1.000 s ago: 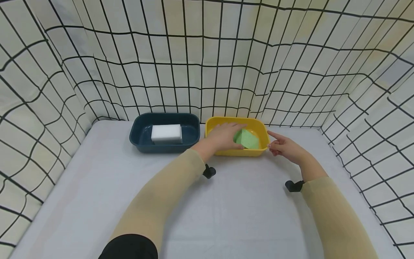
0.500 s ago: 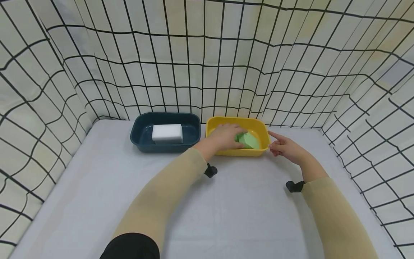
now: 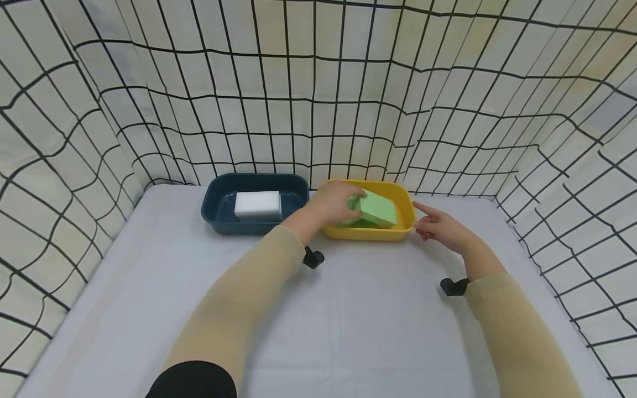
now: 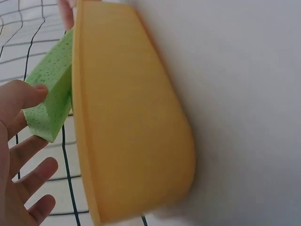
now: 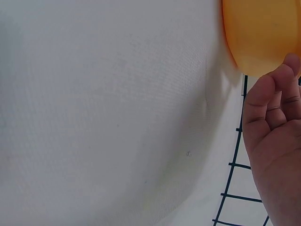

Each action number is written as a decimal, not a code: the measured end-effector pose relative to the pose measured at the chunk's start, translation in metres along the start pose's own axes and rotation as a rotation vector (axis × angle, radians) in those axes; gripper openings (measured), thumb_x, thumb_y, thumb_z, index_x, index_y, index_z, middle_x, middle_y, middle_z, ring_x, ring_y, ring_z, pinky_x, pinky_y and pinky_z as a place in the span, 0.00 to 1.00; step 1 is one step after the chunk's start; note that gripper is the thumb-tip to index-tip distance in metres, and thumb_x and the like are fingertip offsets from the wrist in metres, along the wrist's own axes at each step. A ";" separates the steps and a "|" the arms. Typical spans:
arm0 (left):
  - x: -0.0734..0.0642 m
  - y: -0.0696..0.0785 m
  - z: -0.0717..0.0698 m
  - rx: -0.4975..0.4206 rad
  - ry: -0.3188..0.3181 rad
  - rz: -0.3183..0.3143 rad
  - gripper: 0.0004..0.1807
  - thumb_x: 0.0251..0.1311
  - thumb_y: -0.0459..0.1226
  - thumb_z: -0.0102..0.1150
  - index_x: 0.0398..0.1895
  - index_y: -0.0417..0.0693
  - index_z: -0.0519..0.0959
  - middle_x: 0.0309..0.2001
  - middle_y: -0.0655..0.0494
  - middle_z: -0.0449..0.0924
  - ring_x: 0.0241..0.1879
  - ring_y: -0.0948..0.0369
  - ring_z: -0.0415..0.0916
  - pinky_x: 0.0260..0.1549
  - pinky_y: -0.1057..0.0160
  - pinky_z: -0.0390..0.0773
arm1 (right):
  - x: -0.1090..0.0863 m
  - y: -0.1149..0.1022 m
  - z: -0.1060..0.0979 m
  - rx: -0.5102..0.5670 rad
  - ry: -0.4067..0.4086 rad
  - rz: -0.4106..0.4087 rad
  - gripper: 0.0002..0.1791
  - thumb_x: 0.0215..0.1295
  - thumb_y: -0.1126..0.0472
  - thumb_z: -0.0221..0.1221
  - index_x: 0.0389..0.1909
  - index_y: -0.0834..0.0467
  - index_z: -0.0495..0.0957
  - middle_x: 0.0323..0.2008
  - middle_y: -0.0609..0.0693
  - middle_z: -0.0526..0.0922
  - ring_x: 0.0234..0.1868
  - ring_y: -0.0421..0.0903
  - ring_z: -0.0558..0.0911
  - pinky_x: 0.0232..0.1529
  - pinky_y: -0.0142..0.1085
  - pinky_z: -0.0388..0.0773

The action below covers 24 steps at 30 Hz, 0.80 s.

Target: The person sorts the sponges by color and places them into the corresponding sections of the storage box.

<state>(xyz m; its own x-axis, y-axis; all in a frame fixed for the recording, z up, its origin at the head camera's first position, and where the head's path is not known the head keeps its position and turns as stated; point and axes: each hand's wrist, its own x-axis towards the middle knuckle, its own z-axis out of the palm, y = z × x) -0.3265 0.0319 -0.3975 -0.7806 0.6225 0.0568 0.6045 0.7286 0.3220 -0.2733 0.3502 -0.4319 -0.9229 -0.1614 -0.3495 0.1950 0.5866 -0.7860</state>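
Observation:
My left hand (image 3: 333,202) pinches the left end of a light green sponge (image 3: 379,209) over the yellow tub (image 3: 368,234). That end is raised, so the sponge tilts down to the right. In the left wrist view the thumb lies on the porous face of the sponge (image 4: 54,84), while the lower fingers spread apart. A bit more green shows below the hand; whether it is a separate piece I cannot tell. At the tub's right end, my right hand (image 3: 443,228) touches the rim with an extended index finger, its other fingers bent loosely.
Left of the yellow tub stands a dark blue tub (image 3: 255,227) with a white block (image 3: 257,205) in it. Both tubs sit at the back of a white-covered table (image 3: 343,320). Black grid netting (image 3: 278,110) over pale cloth walls the back and both sides.
The left hand has drawn back left and now lifts the sponge's near-hand end, which lay lower in the tub before. The right hand and both tubs stay where they were.

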 end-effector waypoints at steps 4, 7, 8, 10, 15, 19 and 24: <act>-0.006 -0.012 -0.009 -0.097 0.045 -0.077 0.28 0.62 0.55 0.61 0.66 0.67 0.74 0.67 0.63 0.72 0.69 0.54 0.63 0.68 0.48 0.56 | 0.001 0.001 -0.001 0.000 0.006 0.009 0.39 0.74 0.50 0.56 0.79 0.41 0.48 0.45 0.62 0.77 0.44 0.54 0.77 0.60 0.44 0.73; -0.009 -0.018 -0.013 -0.189 0.054 -0.132 0.28 0.63 0.57 0.61 0.67 0.70 0.72 0.68 0.61 0.70 0.69 0.53 0.62 0.67 0.47 0.60 | 0.001 0.002 -0.002 0.001 0.006 0.009 0.39 0.74 0.50 0.56 0.79 0.41 0.48 0.45 0.62 0.77 0.44 0.53 0.77 0.60 0.44 0.73; -0.009 -0.018 -0.013 -0.223 0.058 -0.142 0.28 0.62 0.57 0.61 0.66 0.70 0.72 0.68 0.60 0.70 0.68 0.54 0.63 0.66 0.47 0.61 | 0.000 0.002 -0.002 0.005 0.005 0.009 0.39 0.74 0.50 0.56 0.79 0.41 0.48 0.46 0.62 0.77 0.44 0.53 0.77 0.60 0.44 0.73; -0.010 -0.019 -0.013 -0.270 0.054 -0.146 0.28 0.63 0.57 0.60 0.66 0.70 0.73 0.67 0.59 0.71 0.66 0.55 0.65 0.64 0.49 0.65 | 0.000 0.002 -0.002 0.007 0.004 0.007 0.39 0.74 0.50 0.56 0.79 0.41 0.48 0.46 0.62 0.77 0.44 0.53 0.77 0.59 0.43 0.74; -0.009 -0.017 -0.009 -0.327 0.061 -0.116 0.27 0.63 0.57 0.60 0.66 0.67 0.74 0.62 0.56 0.75 0.59 0.57 0.70 0.58 0.52 0.71 | -0.001 0.000 -0.001 0.016 0.001 0.005 0.39 0.74 0.51 0.56 0.79 0.41 0.48 0.46 0.62 0.77 0.44 0.53 0.77 0.58 0.42 0.74; -0.010 -0.015 -0.009 -0.333 0.098 -0.132 0.28 0.64 0.56 0.59 0.67 0.67 0.73 0.61 0.55 0.75 0.59 0.57 0.70 0.58 0.51 0.70 | -0.001 0.000 0.000 0.020 -0.002 -0.001 0.39 0.74 0.51 0.55 0.79 0.41 0.48 0.46 0.63 0.77 0.44 0.53 0.77 0.58 0.42 0.74; -0.013 -0.020 -0.011 -0.279 0.142 -0.237 0.27 0.64 0.57 0.58 0.66 0.69 0.73 0.66 0.58 0.73 0.65 0.52 0.66 0.66 0.46 0.61 | 0.000 0.000 0.001 0.016 -0.005 0.000 0.39 0.74 0.51 0.55 0.79 0.41 0.47 0.46 0.63 0.77 0.43 0.53 0.77 0.59 0.43 0.74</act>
<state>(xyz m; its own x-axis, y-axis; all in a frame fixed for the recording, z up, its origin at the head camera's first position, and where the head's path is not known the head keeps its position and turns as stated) -0.3298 0.0061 -0.3945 -0.9195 0.3862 0.0737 0.3534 0.7297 0.5853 -0.2729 0.3495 -0.4319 -0.9214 -0.1654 -0.3515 0.2001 0.5736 -0.7944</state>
